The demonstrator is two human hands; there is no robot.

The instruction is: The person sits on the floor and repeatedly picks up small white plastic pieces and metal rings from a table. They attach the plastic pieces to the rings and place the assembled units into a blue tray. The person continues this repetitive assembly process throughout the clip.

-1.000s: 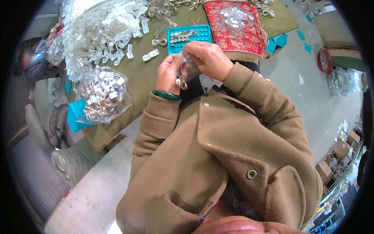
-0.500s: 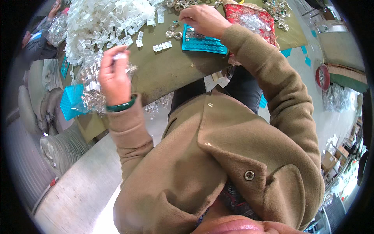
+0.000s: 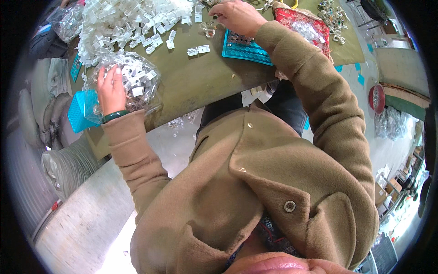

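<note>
While left hand [image 3: 111, 90] rests inside, clear bag [image 3: 132, 82] bulges with small white pieces.

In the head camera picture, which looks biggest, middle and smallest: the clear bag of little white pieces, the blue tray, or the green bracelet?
1. Clear bag of white pieces, under the left hand.
2. Blue tray, partly hidden by the right hand and sleeve, so likely bigger than it looks.
3. Green bracelet.
</note>
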